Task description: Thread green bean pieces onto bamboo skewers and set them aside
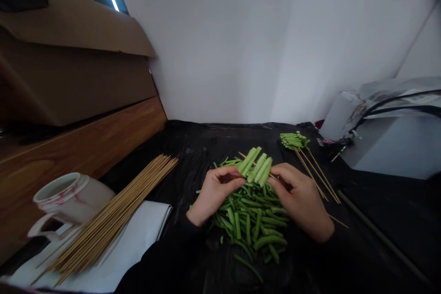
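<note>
Several cut green bean pieces [261, 168] sit side by side across a thin bamboo skewer [242, 154], above the middle of the surface. My left hand [217, 191] pinches the bean pieces at their left side between thumb and fingers. On the right, my right hand [300, 196] is closed around the skewer close to the last piece; the skewer's far end [339, 222] shows beyond that hand. Below both hands spreads a loose pile of cut green beans [257, 223], partly hidden by the hands.
Filled bean skewers [294, 140] lie at the back right. A bundle of bare skewers [117, 220] rests on a white folded cloth or sheet [151, 220] beside a mug [70, 200] on the left. A cardboard box [86, 73] and a white box [396, 142] flank the black-covered surface [203, 135].
</note>
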The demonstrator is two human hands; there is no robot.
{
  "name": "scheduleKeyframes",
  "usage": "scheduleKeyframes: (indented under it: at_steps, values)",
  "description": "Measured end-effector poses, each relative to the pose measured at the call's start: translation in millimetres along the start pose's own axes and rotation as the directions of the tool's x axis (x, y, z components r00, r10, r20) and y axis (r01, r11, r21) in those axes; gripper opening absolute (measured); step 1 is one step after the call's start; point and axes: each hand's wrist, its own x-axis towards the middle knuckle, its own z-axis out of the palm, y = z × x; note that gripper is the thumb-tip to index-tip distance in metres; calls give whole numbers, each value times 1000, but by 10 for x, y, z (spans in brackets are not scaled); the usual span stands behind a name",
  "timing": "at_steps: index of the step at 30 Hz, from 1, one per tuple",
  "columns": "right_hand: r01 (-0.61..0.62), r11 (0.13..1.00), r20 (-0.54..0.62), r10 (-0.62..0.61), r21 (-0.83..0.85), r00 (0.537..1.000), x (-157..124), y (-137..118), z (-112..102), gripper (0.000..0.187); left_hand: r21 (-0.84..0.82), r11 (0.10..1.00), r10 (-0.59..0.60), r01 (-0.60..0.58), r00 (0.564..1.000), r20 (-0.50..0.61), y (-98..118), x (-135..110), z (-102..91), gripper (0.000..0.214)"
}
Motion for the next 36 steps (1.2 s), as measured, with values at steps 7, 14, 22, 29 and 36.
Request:
scheduleKeyframes:
  at_steps: [7,14,22,29,36]
  values:
    - [-6,997,46,2,82,999,-74,-66,149,11,-34,999,9,-8,999,53,-39,-13,34,21]
    - [-27,1000,21,27,9,999,-59,21,139,11,-236,971,-56,37,996,-75,33,43,-76,27]
    - [62,997,20,-61,-48,998,-108,79,184,17,-282,959,-62,33,993,-96,51,49,-103,26]
    - [125,974,55,-116,-189,992,-157,135,206,20,-211,977,-26,-1,992,-127,32,56,-91,29]
    - [102,975,49,-94,-199,994,-161,146,206,20,-193,981,-6,-15,994,-107,19,65,-124,54]
